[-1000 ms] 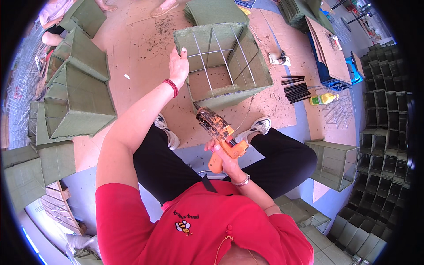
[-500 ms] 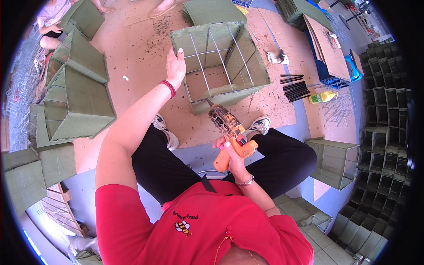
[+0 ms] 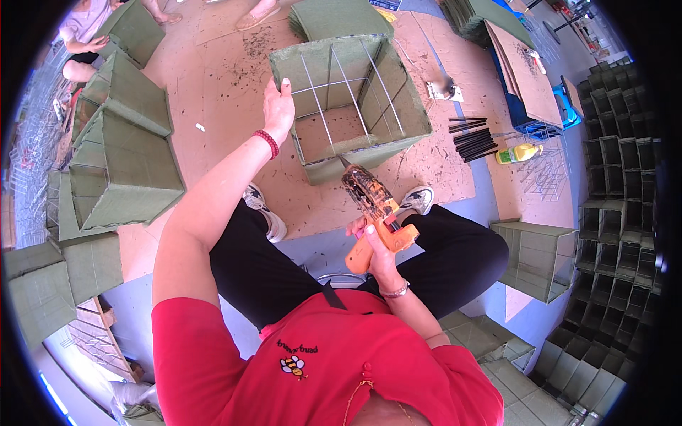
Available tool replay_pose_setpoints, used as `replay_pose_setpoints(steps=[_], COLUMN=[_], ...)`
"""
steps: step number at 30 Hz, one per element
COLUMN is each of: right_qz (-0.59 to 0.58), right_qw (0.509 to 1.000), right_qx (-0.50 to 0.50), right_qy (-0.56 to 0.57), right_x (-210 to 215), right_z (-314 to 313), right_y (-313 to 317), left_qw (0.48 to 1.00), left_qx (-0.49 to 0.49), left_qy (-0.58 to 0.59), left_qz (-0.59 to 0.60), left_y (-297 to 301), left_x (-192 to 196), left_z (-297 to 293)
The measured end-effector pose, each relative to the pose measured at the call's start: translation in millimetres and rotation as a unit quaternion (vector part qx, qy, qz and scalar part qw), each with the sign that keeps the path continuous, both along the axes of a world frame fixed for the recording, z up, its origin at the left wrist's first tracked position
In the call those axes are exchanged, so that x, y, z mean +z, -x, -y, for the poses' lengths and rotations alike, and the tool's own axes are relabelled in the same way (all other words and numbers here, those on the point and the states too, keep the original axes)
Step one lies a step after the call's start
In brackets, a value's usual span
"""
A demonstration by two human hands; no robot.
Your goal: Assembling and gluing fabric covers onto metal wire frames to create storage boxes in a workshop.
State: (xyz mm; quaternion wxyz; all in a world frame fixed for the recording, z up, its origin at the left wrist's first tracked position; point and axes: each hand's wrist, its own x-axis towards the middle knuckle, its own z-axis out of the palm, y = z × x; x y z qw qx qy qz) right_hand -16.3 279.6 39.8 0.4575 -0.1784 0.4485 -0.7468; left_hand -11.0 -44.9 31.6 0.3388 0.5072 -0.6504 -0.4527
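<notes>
A green fabric-covered box frame (image 3: 398, 142) stands in front of me, its open side crossed by thin metal wires. My left hand (image 3: 278, 108) grips the box's left wall near the top, thumb on the edge and fingers partly hidden behind it. In my right hand (image 3: 380, 252) is an orange glue gun (image 3: 371, 195), stained dark along its barrel. The gun's nozzle points up and left, close to the near rim of the box; whether it touches the rim I cannot tell.
Dark glue sticks (image 3: 474, 144) lie right of the box beside a yellow bottle (image 3: 518, 153). Green boxes stand at left (image 3: 131, 170) and are stacked at far right (image 3: 618, 170). Green panels (image 3: 341, 20) are piled behind. Another person (image 3: 85, 35) handles a box at upper left.
The glue gun's nozzle has shifted slightly right along the near rim. My left hand keeps its hold on the box, which sits almost unchanged in view.
</notes>
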Motion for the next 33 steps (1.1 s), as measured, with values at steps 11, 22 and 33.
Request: replay_pose_setpoints(steps=[11, 22, 33], right_qz=[-0.011, -0.002, -0.007], right_qw=[0.999, 0.999, 0.996], right_qx=[0.009, -0.039, -0.081], right_qy=[-0.034, -0.038, -0.039], right_x=[8.7, 7.8, 9.8], right_z=[6.6, 2.8, 1.7], right_y=[-6.1, 3.6, 7.3], left_qw=[1.0, 1.0, 1.0], left_qx=[-0.002, -0.001, -0.003], left_qy=[0.0, -0.007, -0.022], left_qz=[0.005, -0.005, -0.007], left_y=[-0.1, 0.3, -0.6], left_x=[0.0, -1.4, 0.9], left_z=[-0.7, 1.3, 0.6])
